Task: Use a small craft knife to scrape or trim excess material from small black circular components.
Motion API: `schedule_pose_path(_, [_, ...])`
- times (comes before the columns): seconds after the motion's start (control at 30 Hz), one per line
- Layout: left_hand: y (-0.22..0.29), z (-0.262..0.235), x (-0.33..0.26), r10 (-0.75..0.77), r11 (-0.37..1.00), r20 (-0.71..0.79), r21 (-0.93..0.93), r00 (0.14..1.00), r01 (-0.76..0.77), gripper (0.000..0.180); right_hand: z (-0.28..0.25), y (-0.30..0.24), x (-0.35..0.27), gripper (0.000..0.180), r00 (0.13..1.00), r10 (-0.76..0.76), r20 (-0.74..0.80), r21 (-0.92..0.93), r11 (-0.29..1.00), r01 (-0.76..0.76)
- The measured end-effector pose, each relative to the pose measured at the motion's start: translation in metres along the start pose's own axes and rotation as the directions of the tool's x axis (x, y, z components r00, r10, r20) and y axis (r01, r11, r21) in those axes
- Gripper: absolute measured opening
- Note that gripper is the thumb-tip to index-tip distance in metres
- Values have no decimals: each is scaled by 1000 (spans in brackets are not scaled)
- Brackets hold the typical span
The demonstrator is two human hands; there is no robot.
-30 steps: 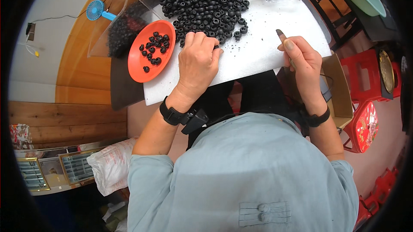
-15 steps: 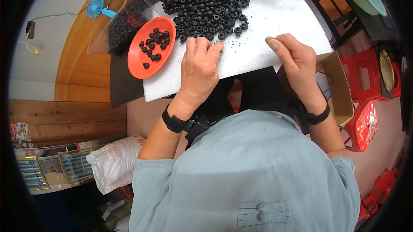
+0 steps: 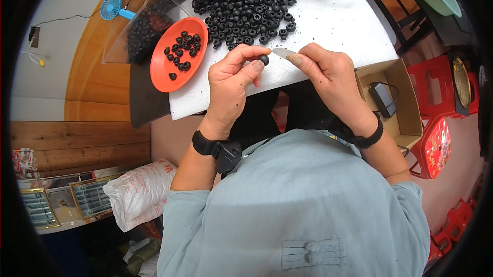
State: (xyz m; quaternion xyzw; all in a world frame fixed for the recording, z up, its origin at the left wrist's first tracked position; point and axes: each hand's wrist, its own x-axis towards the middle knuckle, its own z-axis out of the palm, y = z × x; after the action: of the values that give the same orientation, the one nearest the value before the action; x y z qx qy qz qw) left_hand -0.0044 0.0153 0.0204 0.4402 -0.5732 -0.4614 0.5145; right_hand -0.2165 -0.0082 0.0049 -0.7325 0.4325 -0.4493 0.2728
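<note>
So closest in is the person's blue-grey shirt (image 3: 298,195), below and to the right of the orange plate (image 3: 160,69), which is my reference for everything here. Just right of the plate, the left hand (image 3: 229,79) has its fingers pinched on a small black piece (image 3: 264,60), held up between thumb and index. Further right of the plate, the right hand (image 3: 334,79) has its fingers closed around a short blade (image 3: 282,52) — its tip is right beside that piece, but I can't tell if they touch. Past that hand, well right of the plate, there's an open cardboard box (image 3: 405,92) with a dark adapter (image 3: 382,100) inside.

The plate itself holds a scatter of similar black bits and overlaps a white foam sheet (image 3: 339,30) on the dark bench (image 3: 146,97). Beyond the plate and to its right sits a big black pile (image 3: 244,5). A clear bin (image 3: 119,51) stands just behind and left of the plate — then a blue fan (image 3: 111,8) further left.
</note>
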Motion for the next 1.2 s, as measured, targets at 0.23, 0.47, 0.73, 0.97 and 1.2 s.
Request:
schedule_pose_path(0.23, [-11,1,5,-56,925,96,-370,994,88,26,3,2,0,29,1000,-6,-5,-25,1000,6])
schedule_pose_path(0.47, [-14,3,8,-28,928,115,-366,993,68,31,4,3,0,32,1000,0,-3,-54,999,0])
schedule_pose_path(0.73, [-13,5,9,6,941,146,-335,989,44,32,4,3,-1,33,1000,-11,-11,-41,999,11])
schedule_pose_path(0.97, [-14,5,8,40,945,149,-325,988,11,31,4,5,-1,33,1000,-16,-4,-53,998,16])
schedule_pose_path(1.2, [-14,4,8,39,946,160,-325,986,15,30,4,6,-1,30,998,-69,-4,-58,996,68])
